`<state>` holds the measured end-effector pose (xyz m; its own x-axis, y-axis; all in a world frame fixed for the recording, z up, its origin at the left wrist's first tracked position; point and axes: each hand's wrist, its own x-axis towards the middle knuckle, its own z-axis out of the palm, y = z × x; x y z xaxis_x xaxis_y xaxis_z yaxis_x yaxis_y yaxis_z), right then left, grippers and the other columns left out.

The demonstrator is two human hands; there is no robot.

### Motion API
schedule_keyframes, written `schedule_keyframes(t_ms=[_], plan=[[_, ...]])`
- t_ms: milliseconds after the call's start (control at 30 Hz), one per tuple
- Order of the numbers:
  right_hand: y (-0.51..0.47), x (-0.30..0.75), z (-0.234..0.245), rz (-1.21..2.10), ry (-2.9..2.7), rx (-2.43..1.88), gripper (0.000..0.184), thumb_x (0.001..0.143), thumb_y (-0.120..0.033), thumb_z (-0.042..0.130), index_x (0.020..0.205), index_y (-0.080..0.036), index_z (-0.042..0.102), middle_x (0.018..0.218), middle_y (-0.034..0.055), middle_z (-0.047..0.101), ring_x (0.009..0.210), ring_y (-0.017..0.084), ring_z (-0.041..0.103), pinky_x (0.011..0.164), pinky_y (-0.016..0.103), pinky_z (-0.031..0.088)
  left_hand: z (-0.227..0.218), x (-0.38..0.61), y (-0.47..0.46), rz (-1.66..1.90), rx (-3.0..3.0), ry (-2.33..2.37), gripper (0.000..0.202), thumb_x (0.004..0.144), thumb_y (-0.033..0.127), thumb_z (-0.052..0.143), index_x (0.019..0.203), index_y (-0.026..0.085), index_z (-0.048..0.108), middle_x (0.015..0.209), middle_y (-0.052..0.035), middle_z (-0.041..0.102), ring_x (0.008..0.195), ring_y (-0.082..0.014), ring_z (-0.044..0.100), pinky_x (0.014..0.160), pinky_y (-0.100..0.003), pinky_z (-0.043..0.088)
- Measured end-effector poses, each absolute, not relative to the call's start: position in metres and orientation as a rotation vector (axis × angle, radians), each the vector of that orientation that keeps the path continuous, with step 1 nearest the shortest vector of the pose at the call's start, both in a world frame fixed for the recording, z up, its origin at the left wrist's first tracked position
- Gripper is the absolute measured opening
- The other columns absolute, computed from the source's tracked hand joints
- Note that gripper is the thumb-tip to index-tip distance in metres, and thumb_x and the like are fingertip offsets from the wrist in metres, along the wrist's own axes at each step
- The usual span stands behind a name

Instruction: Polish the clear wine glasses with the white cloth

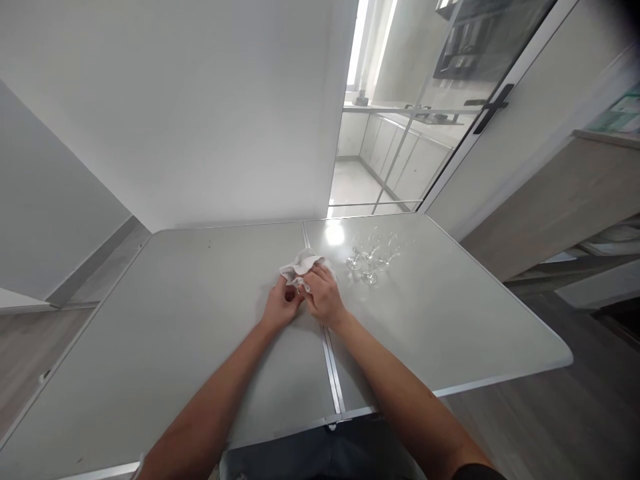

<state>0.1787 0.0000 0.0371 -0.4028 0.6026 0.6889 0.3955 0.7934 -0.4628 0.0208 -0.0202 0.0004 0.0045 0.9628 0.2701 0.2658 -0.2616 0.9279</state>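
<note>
Both my hands meet at the middle of a grey folding table [175, 313]. My right hand [324, 295] is closed around a crumpled white cloth [299, 264], which sticks out above its fingers. My left hand [281, 305] is closed beside it, its fingertips pinching at the cloth's lower edge; something small and clear may be wrapped inside, but I cannot make it out. A cluster of small clear stemmed glasses [371, 256] stands upright on the table just right of my right hand.
A metal seam [330, 373] runs down the table's middle toward me. A white wall rises behind the table's far edge. A glass sliding door [400, 133] opens onto a kitchen at the back right. A wooden counter [575, 193] stands to the right.
</note>
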Motion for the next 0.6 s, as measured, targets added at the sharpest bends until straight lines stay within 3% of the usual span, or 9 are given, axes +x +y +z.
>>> schedule_keyframes(t_ms=[133, 267, 433, 600], plan=[[-0.002, 0.19, 0.036, 0.641, -1.73, -0.789, 0.017, 0.1, -0.036, 0.045, 0.097, -0.024, 0.057, 0.088, 0.0054, 0.066, 0.082, 0.021, 0.061, 0.078, 0.035, 0.049, 0.002, 0.021, -0.026, 1.205, 1.701, 1.211, 0.036, 0.079, 0.033, 0.073, 0.106, 0.018, 0.055, 0.06, 0.0077, 0.048, 0.05, -0.0078, 0.041, 0.051, -0.021, 0.036], [0.003, 0.197, 0.043, 1.048, -1.486, -0.802, 0.027, 0.097, -0.045, 0.054, 0.081, -0.023, 0.049, 0.067, -0.003, 0.051, 0.058, 0.013, 0.044, 0.058, 0.025, 0.037, 0.007, 0.019, -0.029, 1.137, 1.659, 1.113, 0.043, 0.08, 0.036, 0.074, 0.113, 0.017, 0.055, 0.062, 0.006, 0.05, 0.052, -0.008, 0.042, 0.051, -0.021, 0.036], [0.011, 0.195, 0.046, 1.557, -1.006, -0.647, 0.032, 0.091, -0.05, 0.06, 0.08, -0.024, 0.045, 0.063, -0.0053, 0.041, 0.054, 0.012, 0.036, 0.05, 0.022, 0.033, 0.011, 0.018, -0.03, 1.165, 1.514, 1.0, 0.041, 0.077, 0.037, 0.078, 0.1, 0.02, 0.049, 0.055, 0.0094, 0.046, 0.05, -0.0076, 0.043, 0.053, -0.02, 0.036], [0.005, 0.173, 0.033, 1.664, -0.713, -0.544, 0.033, 0.09, -0.048, 0.061, 0.077, -0.024, 0.044, 0.071, -0.0031, 0.047, 0.063, 0.014, 0.047, 0.061, 0.026, 0.046, 0.009, 0.022, -0.023, 1.328, 1.241, 1.003, 0.043, 0.077, 0.04, 0.075, 0.087, 0.024, 0.036, 0.053, 0.0121, 0.044, 0.041, -0.0054, 0.035, 0.045, -0.018, 0.031]])
